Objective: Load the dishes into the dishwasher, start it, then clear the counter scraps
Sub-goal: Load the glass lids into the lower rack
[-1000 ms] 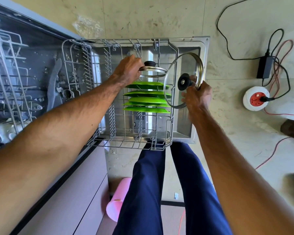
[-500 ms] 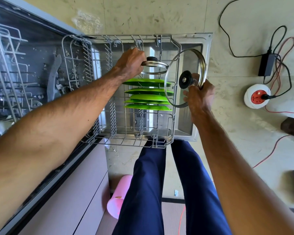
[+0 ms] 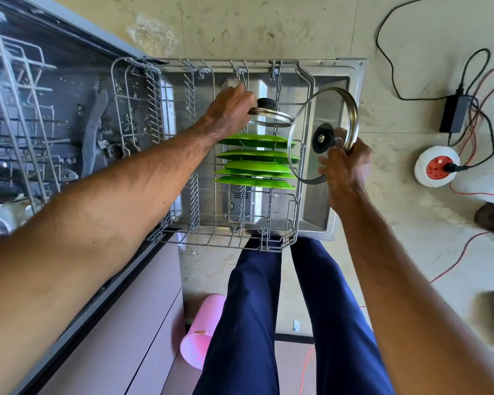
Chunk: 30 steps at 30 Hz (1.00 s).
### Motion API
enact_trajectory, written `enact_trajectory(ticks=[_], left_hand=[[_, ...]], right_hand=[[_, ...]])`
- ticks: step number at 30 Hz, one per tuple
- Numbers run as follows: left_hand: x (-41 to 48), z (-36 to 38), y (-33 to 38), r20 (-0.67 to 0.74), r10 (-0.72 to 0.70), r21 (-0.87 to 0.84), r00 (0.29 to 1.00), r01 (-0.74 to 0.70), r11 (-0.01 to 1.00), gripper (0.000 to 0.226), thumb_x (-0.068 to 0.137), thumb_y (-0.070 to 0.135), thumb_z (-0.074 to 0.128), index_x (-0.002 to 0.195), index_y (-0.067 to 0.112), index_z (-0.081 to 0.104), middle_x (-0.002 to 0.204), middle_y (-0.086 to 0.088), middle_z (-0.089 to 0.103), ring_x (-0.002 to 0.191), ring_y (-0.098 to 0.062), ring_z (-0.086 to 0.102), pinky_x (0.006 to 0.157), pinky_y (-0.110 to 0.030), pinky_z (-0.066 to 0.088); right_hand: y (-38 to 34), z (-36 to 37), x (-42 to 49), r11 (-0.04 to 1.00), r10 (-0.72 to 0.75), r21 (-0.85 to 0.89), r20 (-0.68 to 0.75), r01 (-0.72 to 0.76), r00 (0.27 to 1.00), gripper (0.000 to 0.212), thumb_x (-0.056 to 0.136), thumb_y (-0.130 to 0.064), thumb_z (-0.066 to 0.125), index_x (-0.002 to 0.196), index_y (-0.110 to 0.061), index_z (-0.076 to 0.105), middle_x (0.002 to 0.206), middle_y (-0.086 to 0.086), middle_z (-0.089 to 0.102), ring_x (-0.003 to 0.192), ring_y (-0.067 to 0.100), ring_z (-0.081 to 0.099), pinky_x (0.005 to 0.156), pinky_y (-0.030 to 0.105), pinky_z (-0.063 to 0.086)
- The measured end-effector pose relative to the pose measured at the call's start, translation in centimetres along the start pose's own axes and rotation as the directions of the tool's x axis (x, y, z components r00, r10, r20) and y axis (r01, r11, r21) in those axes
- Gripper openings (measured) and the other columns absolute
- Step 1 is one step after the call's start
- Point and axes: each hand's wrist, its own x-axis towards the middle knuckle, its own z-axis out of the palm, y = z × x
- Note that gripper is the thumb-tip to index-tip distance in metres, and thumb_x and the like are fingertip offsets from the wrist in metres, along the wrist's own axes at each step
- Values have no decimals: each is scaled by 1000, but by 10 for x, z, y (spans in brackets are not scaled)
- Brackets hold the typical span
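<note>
A small glass lid (image 3: 271,116) is gripped at its left rim by the curled left hand (image 3: 231,109), nearly edge-on, knob toward the frame's top, just above upright green plates (image 3: 257,159) in the lower rack (image 3: 226,246). A large glass lid (image 3: 327,112), face toward the camera, is held at its lower-right rim by the right hand's (image 3: 346,169) closed grip, right of centre.

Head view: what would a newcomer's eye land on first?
The row of bright green plates standing on edge in the middle of the pulled-out dishwasher rack. Just above them in the frame, the left hand grips a small glass lid by its rim. The right hand holds a large glass lid on edge at the rack's right side.
</note>
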Motion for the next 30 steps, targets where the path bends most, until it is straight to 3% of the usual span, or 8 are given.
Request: enact_trajectory(ticks=[8, 11, 16, 19, 21, 24, 27, 30], left_hand=[[9, 42, 10, 1, -32, 31, 999, 32, 999, 22, 100, -1, 47, 114, -1, 64, 94, -17, 66, 73, -19, 56, 62, -28, 44], [14, 49, 5, -8, -45, 54, 999, 45, 998, 20, 98, -1, 51, 113, 0, 65, 95, -16, 66, 82, -24, 64, 68, -31, 51], [13, 48, 2, -2, -65, 38, 998, 65, 997, 12, 97, 4, 57, 104, 1, 66, 88, -13, 64, 79, -24, 63, 70, -37, 56], [11, 48, -5, 18, -97, -22, 995, 97, 995, 17, 95, 1, 57, 111, 2, 64, 95, -13, 67, 83, -25, 66, 74, -38, 58], [4, 51, -13, 28, -156, -50, 987, 157, 986, 33, 93, 0, 61, 125, 3, 56, 103, -15, 66, 90, -27, 66, 76, -38, 58], [-7, 54, -25, -19, -204, -130, 979, 200, 971, 62, 89, 1, 66, 145, 8, 40, 109, -19, 66, 91, -29, 68, 76, -42, 60], [-14, 57, -30, -57, -199, -185, 978, 185, 965, 56, 90, 1, 65, 140, 4, 42, 107, -16, 65, 86, -23, 64, 77, -36, 58], [-19, 59, -32, -34, -248, -267, 968, 230, 936, 48, 90, 7, 66, 134, 3, 47, 110, -15, 63, 99, -26, 62, 84, -34, 53]], right_hand=[[-6, -9, -1, 996, -70, 57, 2, 70, 998, 31, 71, -10, 41, 76, -30, 64, 70, 14, 64, 59, 30, 57, 49, 44, 48], [-8, -3, 5, 994, -94, 58, -8, 95, 996, 36, 70, -10, 42, 76, -36, 66, 76, 22, 66, 58, 31, 55, 46, 47, 47], [-11, 7, 7, 994, -98, 46, -42, 100, 994, 38, 65, -14, 45, 83, -41, 66, 77, 12, 71, 71, 43, 67, 54, 56, 55], [-15, 7, 5, 992, -122, 12, 13, 122, 992, 32, 73, -26, 48, 89, -51, 62, 94, 11, 72, 84, 38, 69, 69, 56, 58], [-25, 7, 1, 986, -165, -9, -5, 165, 986, 33, 74, -21, 44, 90, -42, 64, 87, 14, 71, 77, 39, 68, 61, 55, 57], [-40, 8, -10, 958, -286, -37, -17, 285, 958, 49, 80, -2, 41, 109, -28, 71, 71, 6, 69, 56, 27, 63, 42, 36, 50], [-51, 10, -16, 893, -441, -85, 34, 443, 897, 41, 89, 4, 41, 111, -17, 69, 62, -13, 53, 41, 3, 42, 34, 23, 29], [-71, 21, -15, 824, -547, -119, 90, 554, 832, 48, 91, 6, 43, 126, -13, 68, 66, -13, 52, 42, 1, 45, 36, 12, 27]])
